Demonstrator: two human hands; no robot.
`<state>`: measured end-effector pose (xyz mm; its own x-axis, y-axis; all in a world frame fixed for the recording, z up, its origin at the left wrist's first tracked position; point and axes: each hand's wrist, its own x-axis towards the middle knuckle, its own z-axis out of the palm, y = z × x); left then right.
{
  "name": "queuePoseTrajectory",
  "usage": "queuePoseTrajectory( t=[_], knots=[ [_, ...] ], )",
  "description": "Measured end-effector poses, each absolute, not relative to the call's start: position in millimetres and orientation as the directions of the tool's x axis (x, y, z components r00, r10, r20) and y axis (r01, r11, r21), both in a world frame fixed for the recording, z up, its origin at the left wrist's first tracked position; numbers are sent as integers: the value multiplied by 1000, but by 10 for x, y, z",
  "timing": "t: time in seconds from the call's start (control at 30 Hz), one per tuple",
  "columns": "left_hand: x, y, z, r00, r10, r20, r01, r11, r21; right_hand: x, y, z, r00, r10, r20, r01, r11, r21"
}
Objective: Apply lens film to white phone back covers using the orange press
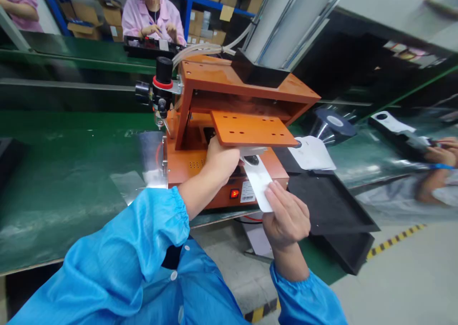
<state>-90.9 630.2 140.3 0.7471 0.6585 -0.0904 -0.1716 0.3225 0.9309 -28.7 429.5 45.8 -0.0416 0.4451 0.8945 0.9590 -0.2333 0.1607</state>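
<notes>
Only the head view here, looking down over two blue sleeves at an orange press machine (229,124) sitting on the green desk (64,182). The right hand (286,215) has its fingers (275,191) pinched on the near end of a white card (258,179), and the far end of that card — the bit with a dark round hole or part on it — sits just under the orange press plate (252,129). The left hand (220,160) is tucked in beside the card under the plate's left edge; its fingers are hidden from here, so I can't tell if they're gripping the card or just resting by it. A red switch (234,193) glows on the machine's front face. To the right there's a black tray (329,205) and a small stack of similar white cards (313,153); a co-worker's hands (445,153) show at the far right edge, and another person in pink sits across the belt. My worry: the machine looks powered and both hands are right at the plate, so fingers could get caught if it comes down. The card is also held only by its tip — it could skew and end up off its spot.
</notes>
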Motion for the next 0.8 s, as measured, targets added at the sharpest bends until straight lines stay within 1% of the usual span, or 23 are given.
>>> queuePoseTrajectory(
  t=[0.1,0.13,0.2,0.27,0.33,0.43,0.5,0.6,0.7,0.8],
  knots=[
    [-1059,6262,1467,693,689,-213,-106,389,915,-117,4550,422,-44,465,884,956,-239,173],
    [-1166,6233,1477,696,680,-232,-97,409,907,-72,4625,414,-41,484,874,954,-240,177],
    [-1476,6143,1446,738,636,-225,-77,412,908,-7,4760,414,-21,523,852,959,-231,165],
    [-1906,6021,1335,804,563,-191,-38,368,929,34,4885,447,-10,549,836,976,-177,128],
    [-2399,5896,1167,827,514,-228,51,336,941,66,5003,510,-10,572,820,991,-103,85],
    [-3074,5767,909,829,486,-276,217,175,960,129,5134,626,11,661,750,999,-32,14],
    [-3383,5718,778,799,512,-315,315,90,945,174,5165,693,54,748,661,998,-11,-69],
    [-3613,5665,642,734,590,-337,406,17,914,208,5143,771,97,846,525,985,-8,-170],
    [-3677,5640,552,704,637,-314,434,-36,900,179,5107,839,112,890,441,985,-41,-166],
    [-3704,5653,480,713,637,-294,432,-68,900,116,5103,916,81,916,392,994,-44,-102]
  ],
)
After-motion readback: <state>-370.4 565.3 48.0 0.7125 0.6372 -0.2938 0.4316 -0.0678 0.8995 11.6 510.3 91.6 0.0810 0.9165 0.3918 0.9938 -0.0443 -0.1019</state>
